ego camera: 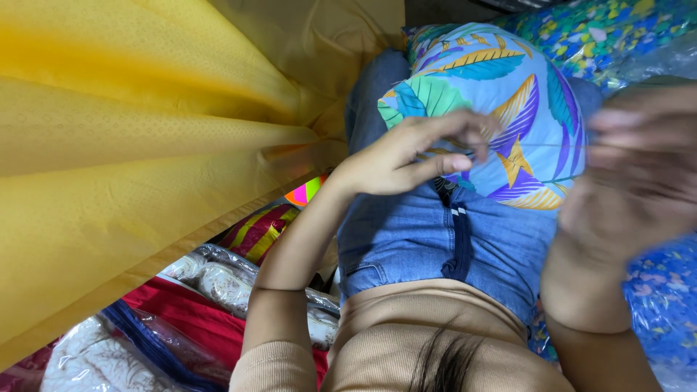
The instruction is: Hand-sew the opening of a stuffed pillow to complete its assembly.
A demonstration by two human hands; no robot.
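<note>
yellow cloth (pixel 145 145) hangs in taut folds at left, clear of the lap. the left hand (pixel 414 156) pinches a thin thread (pixel 537 145) at the leaf-print cushion (pixel 486 101), which rests on the knees. the thread runs taut to the right hand (pixel 639 174), blurred; its grip i cannot tell.

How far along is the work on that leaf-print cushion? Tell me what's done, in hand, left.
Done: the leaf-print cushion lies filled and rounded on the lap. In hand: the left hand pinches what looks like a thin thread stretched toward the blurred right hand. Left: no finished seam shows, so closing cannot be confirmed; the yellow fabric hangs untouched.
</note>
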